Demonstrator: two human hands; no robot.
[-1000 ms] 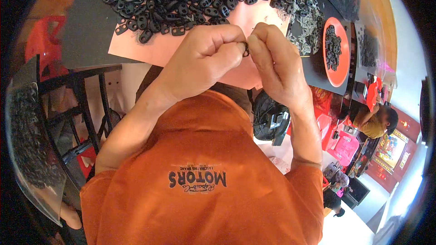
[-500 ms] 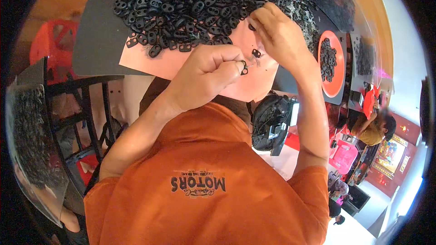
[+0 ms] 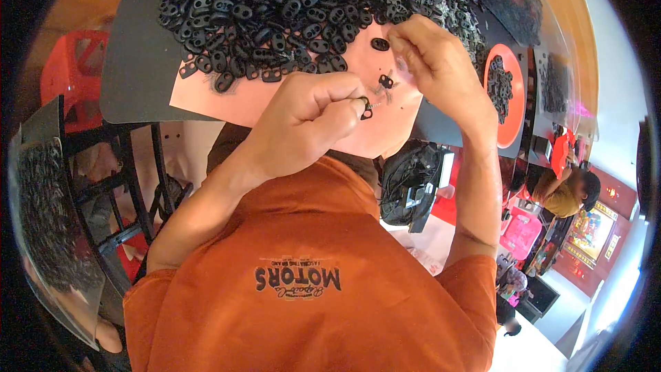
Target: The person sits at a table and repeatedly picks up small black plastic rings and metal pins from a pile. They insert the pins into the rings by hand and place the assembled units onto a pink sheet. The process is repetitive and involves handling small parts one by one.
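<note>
My left hand [image 3: 313, 107] is closed in a pinch above the pink sheet [image 3: 206, 100]. From its thumb and finger juts a small black two-hole cord lock piece [image 3: 367, 114]. To the right, my right hand [image 3: 437, 62] hangs over the sheet with its fingers curled together; whatever they may hold is hidden. Just left of its fingertips is an oval black cord lock [image 3: 379, 44]. Between the hands, another small black piece [image 3: 385, 81] lies on the sheet. Beyond them spreads a big heap of black two-hole cord locks [image 3: 275, 10].
At the right stands an orange-red oval dish [image 3: 511, 124] with small black parts. Greyish small parts [image 3: 468, 38] border the heap. A red plastic chair [image 3: 65, 76] is at the left. Under the table edge sits a black fan [image 3: 406, 182]. Another person [image 3: 568, 189] is far right.
My right hand has drawn back toward me and slightly right, so the oval cord lock shows more fully. My left hand keeps its pinch, nearly in place. The view has shifted slightly.
</note>
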